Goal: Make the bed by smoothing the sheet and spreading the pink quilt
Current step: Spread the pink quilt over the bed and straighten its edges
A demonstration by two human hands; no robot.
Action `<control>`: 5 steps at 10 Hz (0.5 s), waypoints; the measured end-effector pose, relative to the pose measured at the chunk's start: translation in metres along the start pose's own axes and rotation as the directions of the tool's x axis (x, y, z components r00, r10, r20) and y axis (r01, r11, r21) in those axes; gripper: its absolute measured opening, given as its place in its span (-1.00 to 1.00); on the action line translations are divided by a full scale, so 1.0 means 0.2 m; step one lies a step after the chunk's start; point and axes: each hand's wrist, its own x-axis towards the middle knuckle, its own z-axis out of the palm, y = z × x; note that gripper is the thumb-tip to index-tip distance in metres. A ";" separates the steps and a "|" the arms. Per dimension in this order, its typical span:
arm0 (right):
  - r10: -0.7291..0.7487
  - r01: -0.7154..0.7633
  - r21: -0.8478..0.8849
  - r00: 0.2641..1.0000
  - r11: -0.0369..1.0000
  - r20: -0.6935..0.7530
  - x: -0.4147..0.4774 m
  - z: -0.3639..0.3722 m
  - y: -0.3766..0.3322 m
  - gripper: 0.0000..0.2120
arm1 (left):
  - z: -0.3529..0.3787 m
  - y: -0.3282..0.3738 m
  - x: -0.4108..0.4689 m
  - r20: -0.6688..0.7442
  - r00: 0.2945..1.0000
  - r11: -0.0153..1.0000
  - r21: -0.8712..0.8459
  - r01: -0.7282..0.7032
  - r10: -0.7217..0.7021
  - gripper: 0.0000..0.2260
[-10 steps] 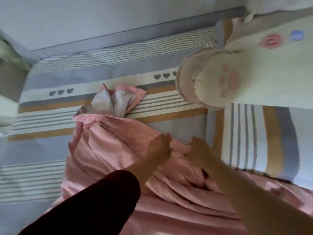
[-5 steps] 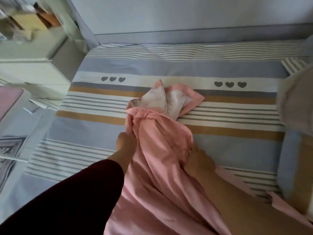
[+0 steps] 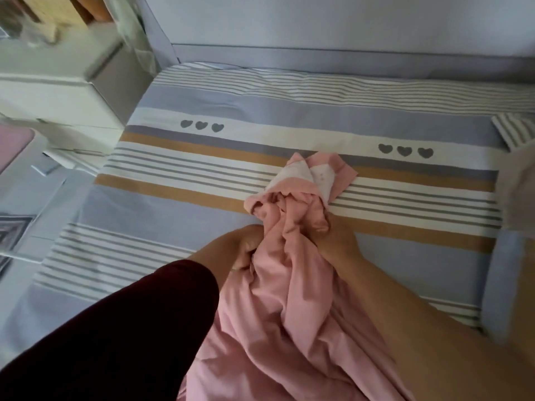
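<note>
Item, pink quilt (image 3: pixel 289 299): still bunched at frame centre on the striped sheet (image 3: pixel 173 175), where I note left hand (image 3: pixel 241 247) and right hand (image 3: pixel 340 244) have drawn together, each grip clenching its neck; spreading, I judge, not begun.

A white drawer unit (image 3: pixel 58 102) stands well off to the left of the left hand (image 3: pixel 240 250), with a pink-topped item (image 3: pixel 14 143) nearer at the edge. Beyond the 2 hands runs a pale blue-grey wall (image 3: pixel 318 21). Far right of the right hand (image 3: pixel 338 244) sit a striped pillow corner (image 3: pixel 512 134) and a blurred pale shape (image 3: pixel 524 183).
</note>
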 end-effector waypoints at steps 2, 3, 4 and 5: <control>-0.039 0.015 -0.074 0.943 0.997 -0.329 0.12 -0.23 -0.22 -0.79 | -0.17 0.34 -0.02 -0.490 0.768 0.910 0.256 -0.325 0.412 -0.75; -0.009 0.002 -0.011 0.782 1.000 -0.623 0.28 -0.47 -0.44 -0.80 | -0.42 0.62 -0.10 -0.768 0.311 0.801 0.405 -0.442 0.560 -0.90; 0.064 0.004 0.092 0.680 0.996 -0.731 0.48 -0.68 -0.56 -0.56 | -0.74 0.85 -0.10 -0.730 0.222 0.718 0.484 -0.500 0.646 -0.65; 0.050 -0.077 -0.028 0.845 0.997 -0.533 0.60 -0.63 -0.54 -0.25 | -0.94 0.87 0.03 -0.541 0.464 0.646 0.758 -0.093 0.701 -0.34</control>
